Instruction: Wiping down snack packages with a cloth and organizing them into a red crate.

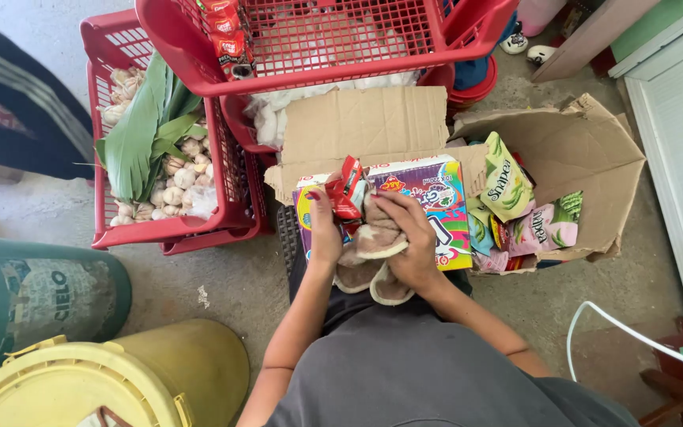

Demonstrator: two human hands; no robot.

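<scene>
My left hand [325,234] grips a small red sachet [347,188] over a colourful purple printed box [433,207]. My right hand [407,237] presses a tan and cream cloth [373,245] against the sachet and the box. The box rests on a black crate [288,236] in front of me, with an open cardboard box [575,158] to its right holding green and pink snack packets [507,186].
A red basket [171,233] at the left holds garlic bulbs and green leaves. A second red basket [318,71] stands above it with a strip of red sachets. A yellow drum lid [81,379], a green container [33,292] and a white cable [634,336] lie around.
</scene>
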